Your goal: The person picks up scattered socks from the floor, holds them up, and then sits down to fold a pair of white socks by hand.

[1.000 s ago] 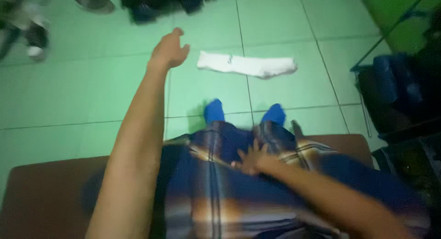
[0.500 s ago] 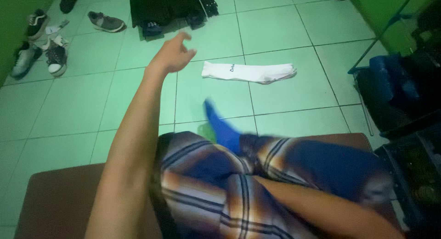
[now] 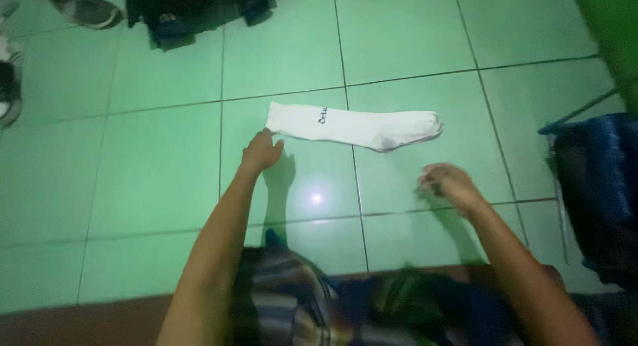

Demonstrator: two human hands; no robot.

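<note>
Two hands reach down, the left hand [image 3: 260, 150] loosely open just beside the cuff of a white sock [image 3: 355, 126] lying flat on the green tiled floor [image 3: 153, 166], the right hand [image 3: 446, 182] curled and empty; soft, light, it looks easiest pinched at the cuff.

A single head-worn camera looks steeply down from above the seated person's lap onto the green tiled floor [image 3: 153, 180] ahead. It faces forward and downward, close to the forearms at the bottom edge, with the floor farther off. No second view overlaps it.
</note>
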